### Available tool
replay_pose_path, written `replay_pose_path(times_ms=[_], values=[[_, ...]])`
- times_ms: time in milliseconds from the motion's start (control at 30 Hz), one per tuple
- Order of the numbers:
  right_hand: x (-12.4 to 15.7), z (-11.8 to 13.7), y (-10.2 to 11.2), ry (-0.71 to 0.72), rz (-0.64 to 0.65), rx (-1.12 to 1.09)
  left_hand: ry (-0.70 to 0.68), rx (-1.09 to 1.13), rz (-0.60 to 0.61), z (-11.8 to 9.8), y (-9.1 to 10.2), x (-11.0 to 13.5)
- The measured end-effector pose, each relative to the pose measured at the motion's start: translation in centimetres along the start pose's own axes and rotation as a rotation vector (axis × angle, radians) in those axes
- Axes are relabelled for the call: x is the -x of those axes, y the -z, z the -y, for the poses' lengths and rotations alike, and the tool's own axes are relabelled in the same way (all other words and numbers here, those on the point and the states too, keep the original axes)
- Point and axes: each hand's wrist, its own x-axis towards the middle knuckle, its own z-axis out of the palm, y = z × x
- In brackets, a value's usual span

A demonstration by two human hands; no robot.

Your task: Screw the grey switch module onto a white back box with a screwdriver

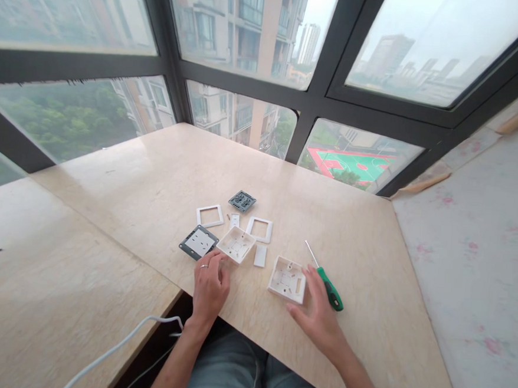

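My left hand (211, 282), with a ring on one finger, rests on the table, its fingers loosely bent and holding nothing that I can see. Its fingertips are at the near corner of a wall socket (199, 242) with a dark grey frame. Just beyond them is a white wall mounting box (236, 244), open side up. My right hand (319, 316) has thumb and fingers apart at the right side of a second white mounting box (287, 280). Its fingertips seem to touch that box's edge. Right of it lies a screwdriver (330, 287) with a green and black handle.
Two white cover frames (210, 215), a dark grey module (242, 200) lying back side up, a small white part (234, 220) and a white rocker plate (260, 256) lie beyond the boxes. A white cable (115, 349) crosses the table's near edge. Windows border the far side.
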Motion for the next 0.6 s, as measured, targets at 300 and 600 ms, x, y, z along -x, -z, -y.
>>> replay_pose_path(times_ms=[300,600], values=[[-1.1,1.0,-4.8,0.022,-0.091,0.059,0.199,0.257,-0.336,0.8,0.6,1.1],[-4.7,3.8,-7.7,0.044,-0.093,0.132,0.309,0.267,-0.334,0.7,0.8,0.9]])
